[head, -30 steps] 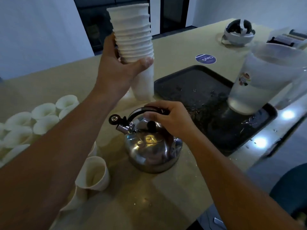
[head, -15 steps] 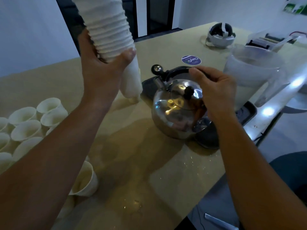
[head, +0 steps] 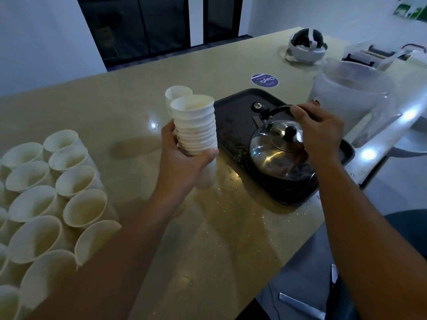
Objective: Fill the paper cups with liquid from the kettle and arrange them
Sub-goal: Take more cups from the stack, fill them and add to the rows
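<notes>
Both hands busy beside the black tray (head: 233,107).

The left hand (head: 182,162) grips a stack of paper cups (head: 195,125) just left of the tray; the right hand (head: 320,130) curls round the handle of the steel kettle (head: 275,153), which sits on the tray. Loose paper cups (head: 46,192) cluster on the surface (head: 129,93), well left of the tray.

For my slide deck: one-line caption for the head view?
Left hand holds stacked paper cups; right hand grips the kettle handle over the black tray.
</notes>
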{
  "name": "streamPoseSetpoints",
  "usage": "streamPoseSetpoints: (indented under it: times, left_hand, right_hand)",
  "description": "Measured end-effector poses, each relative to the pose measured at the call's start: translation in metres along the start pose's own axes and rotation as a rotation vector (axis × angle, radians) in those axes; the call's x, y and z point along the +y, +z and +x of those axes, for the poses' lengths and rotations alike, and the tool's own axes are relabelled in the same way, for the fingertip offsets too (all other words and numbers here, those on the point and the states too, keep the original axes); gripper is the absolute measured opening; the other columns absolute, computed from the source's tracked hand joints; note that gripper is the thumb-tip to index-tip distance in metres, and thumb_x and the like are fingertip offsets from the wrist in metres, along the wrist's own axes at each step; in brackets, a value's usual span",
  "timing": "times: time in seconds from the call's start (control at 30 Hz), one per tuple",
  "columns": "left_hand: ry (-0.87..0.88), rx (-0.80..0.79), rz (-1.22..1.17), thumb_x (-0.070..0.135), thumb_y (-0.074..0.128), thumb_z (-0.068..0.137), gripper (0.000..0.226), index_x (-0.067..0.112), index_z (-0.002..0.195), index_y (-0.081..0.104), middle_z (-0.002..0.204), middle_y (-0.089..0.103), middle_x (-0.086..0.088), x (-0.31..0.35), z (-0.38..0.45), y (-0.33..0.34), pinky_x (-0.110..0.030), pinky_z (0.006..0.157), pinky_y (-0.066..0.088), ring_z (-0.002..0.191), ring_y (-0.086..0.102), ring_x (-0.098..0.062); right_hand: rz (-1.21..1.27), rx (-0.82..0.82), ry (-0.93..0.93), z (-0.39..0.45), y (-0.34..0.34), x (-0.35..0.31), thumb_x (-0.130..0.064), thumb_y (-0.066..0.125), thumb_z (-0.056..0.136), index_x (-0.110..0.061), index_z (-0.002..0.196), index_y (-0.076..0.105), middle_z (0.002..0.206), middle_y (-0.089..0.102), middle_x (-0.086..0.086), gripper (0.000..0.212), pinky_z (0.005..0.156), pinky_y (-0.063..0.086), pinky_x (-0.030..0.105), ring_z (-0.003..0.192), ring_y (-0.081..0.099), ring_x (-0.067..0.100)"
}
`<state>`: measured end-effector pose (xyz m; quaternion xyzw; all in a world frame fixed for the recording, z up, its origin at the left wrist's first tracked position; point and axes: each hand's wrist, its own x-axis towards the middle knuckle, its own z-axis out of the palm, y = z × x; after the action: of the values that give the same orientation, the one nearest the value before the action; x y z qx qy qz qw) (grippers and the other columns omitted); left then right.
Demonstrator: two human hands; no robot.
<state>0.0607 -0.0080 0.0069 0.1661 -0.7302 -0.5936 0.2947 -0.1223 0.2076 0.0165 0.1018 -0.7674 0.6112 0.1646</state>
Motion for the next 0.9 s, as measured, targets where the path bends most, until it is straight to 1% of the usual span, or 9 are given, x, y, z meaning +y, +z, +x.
streamPoseSetpoints:
  times: [0.1,0.23,0.37,0.43,0.5,0.57,0.7,0.8,0.9]
  left_hand:
    - [-0.043,-0.019,-0.009,0.012,0.088,0.07,0.088,0.024,0.14,0.035,0.122,0.057,0.011,-0.008,-0.012,0.002,-0.006,0.074,0.049,0.103,0.059,0.006]
    - [-0.082,-0.026,0.002,0.018,0.089,0.069,0.088,0.032,0.136,0.034,0.125,0.057,0.01,-0.017,-0.021,0.001,-0.008,0.077,0.051,0.108,0.06,-0.001]
    - [-0.11,-0.026,-0.012,0.019,0.09,0.068,0.092,0.029,0.141,0.034,0.126,0.057,0.01,-0.021,-0.03,-0.002,-0.019,0.085,0.054,0.11,0.06,-0.003]
    - [-0.099,-0.019,-0.028,0.019,0.09,0.068,0.098,0.031,0.144,0.03,0.129,0.056,0.009,-0.021,-0.037,-0.006,-0.029,0.09,0.056,0.112,0.06,-0.005]
    - [-0.098,-0.019,-0.054,0.02,0.089,0.07,0.104,0.036,0.149,0.023,0.131,0.053,0.011,-0.019,-0.046,-0.011,-0.029,0.091,0.055,0.115,0.059,-0.005]
    - [-0.108,-0.006,-0.069,0.024,0.088,0.07,0.106,0.038,0.15,0.019,0.131,0.053,0.014,-0.019,-0.059,-0.015,-0.03,0.092,0.055,0.114,0.058,-0.003]
    - [-0.182,0.077,-0.096,0.029,0.087,0.07,0.093,0.053,0.137,0.028,0.118,0.059,0.028,-0.024,-0.094,-0.021,-0.02,0.086,0.054,0.108,0.061,0.003]
    - [-0.247,0.116,-0.136,0.024,0.085,0.075,0.083,0.056,0.128,0.03,0.114,0.063,0.025,-0.026,-0.117,-0.025,-0.012,0.08,0.052,0.104,0.063,0.005]
    - [-0.28,0.124,-0.178,0.025,0.085,0.076,0.086,0.061,0.129,0.027,0.121,0.063,0.017,-0.023,-0.134,-0.03,-0.019,0.087,0.054,0.109,0.063,-0.001]
  right_hand:
    - [-0.022,0.038,0.011,0.002,0.001,0.007,-0.038,0.079,0.085,-0.029,0.102,0.077,0.089,0.075,-0.014,0.02,0.085,0.058,0.025,0.086,0.071,0.005]
    - [-0.145,0.039,0.078,0.008,-0.004,0.015,-0.048,0.073,0.086,-0.028,0.108,0.077,0.093,0.073,-0.011,0.03,0.091,0.057,0.034,0.085,0.065,0.002]
    - [-0.485,0.056,-0.022,0.0,0.004,-0.003,-0.049,0.064,0.091,-0.03,0.136,0.059,0.133,0.059,0.005,0.049,0.105,0.039,0.036,0.125,0.051,0.024]
    - [-0.433,0.059,-0.137,-0.015,0.015,-0.027,-0.044,0.064,0.092,-0.034,0.138,0.054,0.136,0.054,0.003,0.048,0.105,0.037,0.034,0.129,0.045,0.022]
    - [-0.227,-0.076,-0.198,-0.034,0.03,-0.047,-0.042,0.062,0.094,-0.036,0.129,0.058,0.12,0.061,-0.006,0.036,0.1,0.048,0.036,0.115,0.056,0.01]
    - [-0.092,-0.335,-0.186,-0.06,0.047,-0.063,-0.038,0.059,0.097,-0.036,0.121,0.062,0.104,0.067,-0.013,0.024,0.089,0.056,0.034,0.098,0.065,0.005]
    - [0.107,-0.832,-0.111,-0.115,0.079,-0.062,-0.026,0.055,0.102,-0.032,0.115,0.067,0.107,0.071,-0.008,0.019,0.079,0.055,0.03,0.094,0.067,0.013]
    - [0.19,-0.96,-0.096,-0.133,0.092,-0.05,-0.014,0.059,0.1,-0.03,0.106,0.071,0.099,0.073,-0.013,0.021,0.07,0.052,0.025,0.084,0.064,0.005]
    - [0.283,-1.016,-0.073,-0.14,0.099,-0.046,-0.013,0.064,0.095,-0.029,0.097,0.075,0.096,0.073,-0.007,0.02,0.066,0.049,0.026,0.079,0.061,0.009]
